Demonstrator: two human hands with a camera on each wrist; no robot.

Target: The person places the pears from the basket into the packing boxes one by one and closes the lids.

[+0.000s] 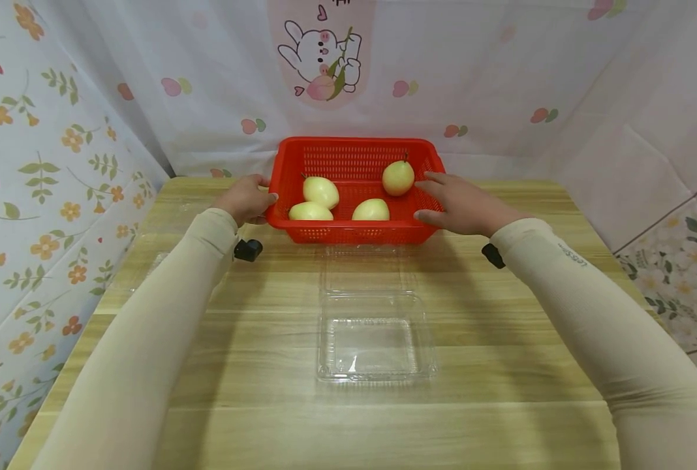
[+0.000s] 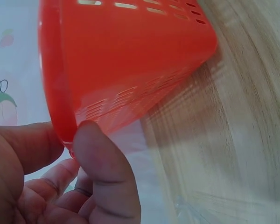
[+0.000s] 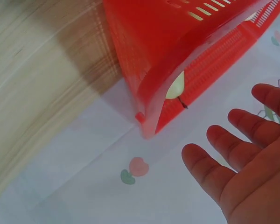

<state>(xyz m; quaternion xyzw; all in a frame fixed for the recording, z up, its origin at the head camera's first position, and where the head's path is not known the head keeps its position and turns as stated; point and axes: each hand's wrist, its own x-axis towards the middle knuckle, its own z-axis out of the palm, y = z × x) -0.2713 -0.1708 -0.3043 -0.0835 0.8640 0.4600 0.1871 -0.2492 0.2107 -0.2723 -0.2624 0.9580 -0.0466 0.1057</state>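
A red slotted basket (image 1: 354,142) stands at the back of the wooden table (image 1: 501,365) with several yellow-green pears (image 1: 320,192) inside. My left hand (image 1: 253,199) grips the basket's left rim. In the left wrist view the thumb (image 2: 102,172) presses on the rim of the basket (image 2: 130,60) and the fingers curl beneath. My right hand (image 1: 454,203) is at the basket's right end with its fingers straight. In the right wrist view the right hand (image 3: 242,172) is spread and apart from the basket (image 3: 149,42), where one pear (image 3: 176,87) shows past the rim.
An open clear plastic clamshell box (image 1: 374,333) lies in the middle of the table, its lid (image 1: 363,267) folded back toward the basket. Patterned cloth walls (image 1: 61,163) close in the left, back and right sides of the table.
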